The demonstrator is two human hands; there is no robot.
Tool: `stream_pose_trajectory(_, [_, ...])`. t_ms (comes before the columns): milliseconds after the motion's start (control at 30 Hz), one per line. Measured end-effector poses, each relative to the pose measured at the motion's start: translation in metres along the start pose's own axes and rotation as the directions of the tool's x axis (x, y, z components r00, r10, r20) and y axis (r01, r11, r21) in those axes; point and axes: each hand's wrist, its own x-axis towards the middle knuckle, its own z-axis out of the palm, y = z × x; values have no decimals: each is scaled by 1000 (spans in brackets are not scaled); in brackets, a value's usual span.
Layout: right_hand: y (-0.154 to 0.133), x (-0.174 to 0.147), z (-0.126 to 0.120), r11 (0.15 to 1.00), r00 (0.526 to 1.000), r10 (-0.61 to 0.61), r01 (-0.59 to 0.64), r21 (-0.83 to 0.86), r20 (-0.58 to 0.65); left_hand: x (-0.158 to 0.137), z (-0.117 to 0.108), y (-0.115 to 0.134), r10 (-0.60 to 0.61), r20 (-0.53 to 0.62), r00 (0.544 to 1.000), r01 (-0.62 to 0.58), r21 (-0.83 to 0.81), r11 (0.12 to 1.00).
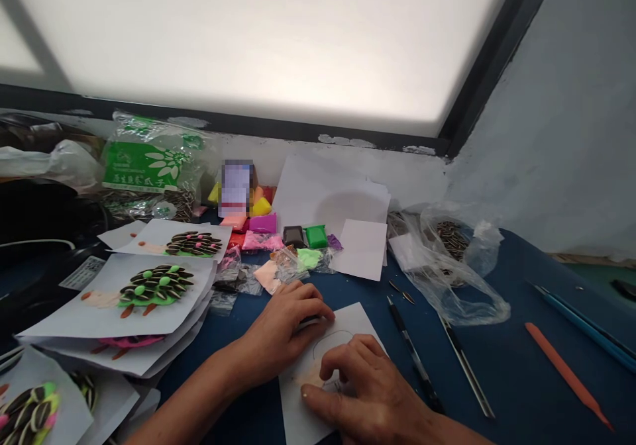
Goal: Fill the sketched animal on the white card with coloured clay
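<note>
Blue desk (pixel 511 365) below bright pane (pixel 278 41); grey wall (pixel 571 134) at right. Sheet (pixel 297 418) on desk, peach clay (pixel 309 373) on it. Left hand (pixel 288 316): at sheet's upper left edge, fingers bent, thumb apart. Right hand (pixel 370 385): over sheet, thumb and curled forefinger parted. Cards (pixel 59 319) stacked at left.

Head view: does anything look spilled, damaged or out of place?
Two loose seeds lie on the blue table outside the plastic bag of seeds, as if spilled. Pale blotches mark the dark window frame, like smeared or chipped paint. What shows of the sheet under the left hand and right hand looks undamaged.
</note>
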Motion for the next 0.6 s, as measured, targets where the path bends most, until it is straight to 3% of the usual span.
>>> stream_pose_trajectory(200, [-1, 1, 3, 999, 999, 10, -8, -54, 39, -1, 0, -1, 13, -8, 1000, -13, 11, 1000])
stream_pose_trajectory(600, [-3, 5, 4, 997, 1000, 6, -7, -76, -6, -1, 1, -1, 21, -6, 1000, -20, 38, 999])
